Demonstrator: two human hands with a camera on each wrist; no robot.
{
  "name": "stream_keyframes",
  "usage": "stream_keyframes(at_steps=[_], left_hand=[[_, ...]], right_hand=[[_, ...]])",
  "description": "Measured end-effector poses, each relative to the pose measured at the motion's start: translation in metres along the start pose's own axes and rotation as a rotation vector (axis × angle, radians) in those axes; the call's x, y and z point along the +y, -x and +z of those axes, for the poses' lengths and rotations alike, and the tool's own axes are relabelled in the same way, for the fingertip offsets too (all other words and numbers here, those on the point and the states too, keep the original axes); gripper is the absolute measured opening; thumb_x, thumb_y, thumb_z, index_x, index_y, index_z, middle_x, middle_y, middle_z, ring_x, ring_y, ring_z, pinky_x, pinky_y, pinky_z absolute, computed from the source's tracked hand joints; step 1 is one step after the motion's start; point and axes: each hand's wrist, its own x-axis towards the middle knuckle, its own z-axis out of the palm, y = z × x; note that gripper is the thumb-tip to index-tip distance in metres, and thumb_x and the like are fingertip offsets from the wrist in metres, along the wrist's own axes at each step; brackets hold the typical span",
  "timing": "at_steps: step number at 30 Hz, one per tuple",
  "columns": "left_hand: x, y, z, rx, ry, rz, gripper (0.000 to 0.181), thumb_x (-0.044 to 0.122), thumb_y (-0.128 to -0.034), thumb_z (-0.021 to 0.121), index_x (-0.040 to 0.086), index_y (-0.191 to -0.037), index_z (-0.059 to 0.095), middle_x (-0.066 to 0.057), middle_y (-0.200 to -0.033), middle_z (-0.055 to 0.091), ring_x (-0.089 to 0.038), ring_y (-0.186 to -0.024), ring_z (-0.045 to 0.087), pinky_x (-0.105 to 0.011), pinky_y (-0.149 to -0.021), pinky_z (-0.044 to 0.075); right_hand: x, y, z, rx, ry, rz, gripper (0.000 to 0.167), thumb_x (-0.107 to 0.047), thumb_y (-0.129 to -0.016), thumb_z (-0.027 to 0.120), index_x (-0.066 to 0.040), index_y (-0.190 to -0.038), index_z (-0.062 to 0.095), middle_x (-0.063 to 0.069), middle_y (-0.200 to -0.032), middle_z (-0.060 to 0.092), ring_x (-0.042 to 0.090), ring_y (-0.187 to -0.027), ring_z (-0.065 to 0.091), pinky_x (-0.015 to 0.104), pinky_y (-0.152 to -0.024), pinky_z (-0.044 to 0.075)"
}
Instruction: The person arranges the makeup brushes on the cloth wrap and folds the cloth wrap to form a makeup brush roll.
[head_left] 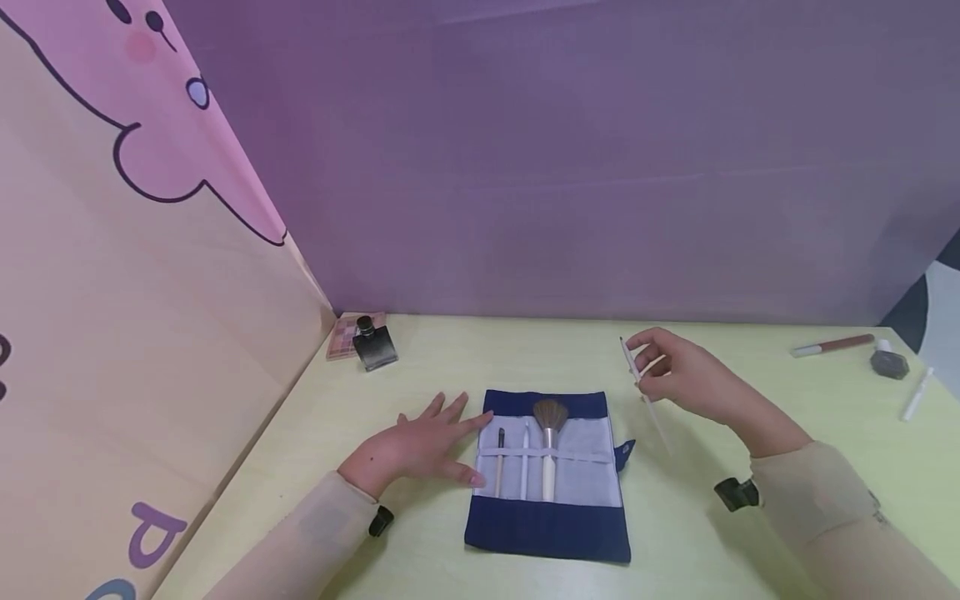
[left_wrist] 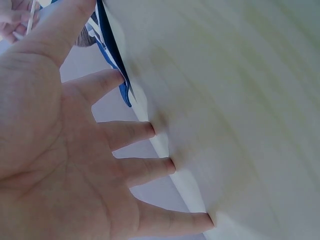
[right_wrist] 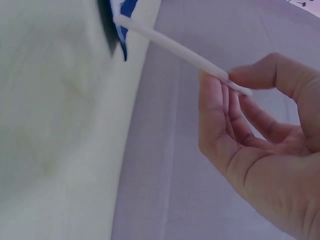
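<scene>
Pinched white stick [right_wrist: 172, 46], purple wall letter [head_left: 160, 518]

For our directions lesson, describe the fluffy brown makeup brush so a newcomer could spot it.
On the pale yellow table lies an open navy-and-grey fabric pouch. Its thin grey strap crosses two slim sticks and, rightmost, the brown-haired, white-handled brush, which has by far the widest head.

Matt cloth pouch [head_left: 547, 531], smooth stick [right_wrist: 172, 48] (plastic, seemingly), bristly brush [head_left: 550, 442] with metallic collar [head_left: 551, 435]
</scene>
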Motion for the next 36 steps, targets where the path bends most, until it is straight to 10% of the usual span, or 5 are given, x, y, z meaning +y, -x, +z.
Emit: stream_keyframes(at_steps=[13, 36], left_hand=[[-0.001, -0.003, 0.003, 0.002, -0.002, -0.005, 0.099, 0.07, -0.0863, 0.076, 0.044, -0.168, 0.028, -0.008, -0.184, 0.007, -0.047, -0.169, 0.002, -0.093, -0.114, 0.014], [0.001, -0.001, 0.0, -0.006, 0.003, -0.01, 0.098, 0.07, -0.0869, 0.076, 0.045, -0.168, 0.028, -0.008, -0.184, 0.006, -0.046, -0.169, 0.001, -0.092, -0.115, 0.014]], right_hand=[[-0.007, -0.033, 0.029, 0.106, -0.371, 0.054, 0.057, 0.005, -0.099, 0.061, 0.007, -0.147, 0.03, 0.019, -0.123, 0.051, 0.022, -0.103, 0.063, 0.033, -0.088, 0.067], [-0.007, -0.054, 0.075, 0.045, -0.389, 0.111, 0.074, 0.006, -0.098, 0.062, 0.002, -0.161, 0.024, 0.019, -0.117, 0.051, 0.03, -0.1, 0.071, 0.041, -0.087, 0.067]])
